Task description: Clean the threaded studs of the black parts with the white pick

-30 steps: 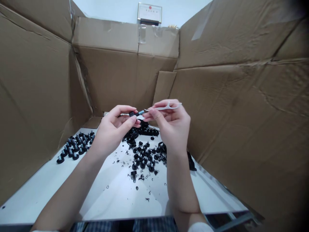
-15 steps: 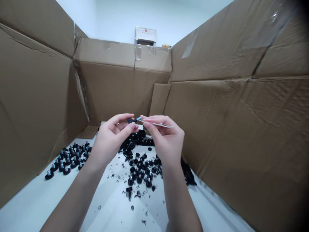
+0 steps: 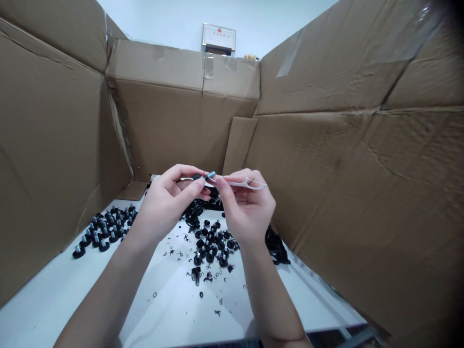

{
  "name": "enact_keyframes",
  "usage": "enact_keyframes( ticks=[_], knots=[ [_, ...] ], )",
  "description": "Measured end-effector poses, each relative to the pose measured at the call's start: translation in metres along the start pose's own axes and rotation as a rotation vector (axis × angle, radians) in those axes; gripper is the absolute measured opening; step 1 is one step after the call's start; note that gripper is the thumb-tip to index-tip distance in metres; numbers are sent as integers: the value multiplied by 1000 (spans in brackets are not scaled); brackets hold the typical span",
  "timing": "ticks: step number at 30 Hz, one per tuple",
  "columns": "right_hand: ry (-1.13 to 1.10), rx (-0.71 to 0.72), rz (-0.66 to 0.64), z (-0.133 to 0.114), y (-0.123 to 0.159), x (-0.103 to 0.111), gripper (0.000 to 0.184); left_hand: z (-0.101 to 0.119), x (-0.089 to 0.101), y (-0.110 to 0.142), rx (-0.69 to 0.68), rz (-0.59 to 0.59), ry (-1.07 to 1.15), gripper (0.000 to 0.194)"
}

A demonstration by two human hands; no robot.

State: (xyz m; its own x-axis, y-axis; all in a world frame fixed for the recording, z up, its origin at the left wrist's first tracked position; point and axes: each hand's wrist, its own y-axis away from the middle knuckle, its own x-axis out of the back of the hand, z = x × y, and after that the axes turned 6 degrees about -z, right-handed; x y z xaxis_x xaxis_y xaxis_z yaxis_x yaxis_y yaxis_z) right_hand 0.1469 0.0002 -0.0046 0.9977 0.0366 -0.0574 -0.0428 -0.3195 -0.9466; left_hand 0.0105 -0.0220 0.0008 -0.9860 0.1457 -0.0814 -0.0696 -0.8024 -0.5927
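Observation:
My left hand (image 3: pixel 168 203) pinches a screw-in foot with a black base and a shiny metal stud (image 3: pixel 210 175) between thumb and fingers; the stud points right. My right hand (image 3: pixel 244 208) grips a white plastic floss pick (image 3: pixel 237 183), its forked end sticking out to the right. The pick's thin end meets the foot near the stud's base; the exact contact is too small to make out. Below the hands lies a loose heap of similar black feet (image 3: pixel 212 246) with studs, with thin black ring scraps and shavings scattered around.
More black feet (image 3: pixel 105 227) stand stud-up in a group at the left. Black plastic bags (image 3: pixel 277 246) lie at the right and behind the hands. Tall cardboard walls (image 3: pixel 181 116) enclose the white table (image 3: pixel 174 309) at the back and both sides.
The floss pick has turned so that its forked end shows more plainly. Both hands stay close together, still holding the same things; the camera view has tilted slightly down.

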Motion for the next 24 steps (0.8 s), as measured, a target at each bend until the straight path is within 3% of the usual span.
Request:
enact_keyframes(
  ticks=[12, 24],
  knots=[
    [-42, 2, -20, 0, -1, 4, 12, 4, -9, 3, -59, -21, 85, 12],
    [99, 49, -8, -3, 1, 4, 11, 2, -10, 2, -29, 2, 54, 19]
  ],
)
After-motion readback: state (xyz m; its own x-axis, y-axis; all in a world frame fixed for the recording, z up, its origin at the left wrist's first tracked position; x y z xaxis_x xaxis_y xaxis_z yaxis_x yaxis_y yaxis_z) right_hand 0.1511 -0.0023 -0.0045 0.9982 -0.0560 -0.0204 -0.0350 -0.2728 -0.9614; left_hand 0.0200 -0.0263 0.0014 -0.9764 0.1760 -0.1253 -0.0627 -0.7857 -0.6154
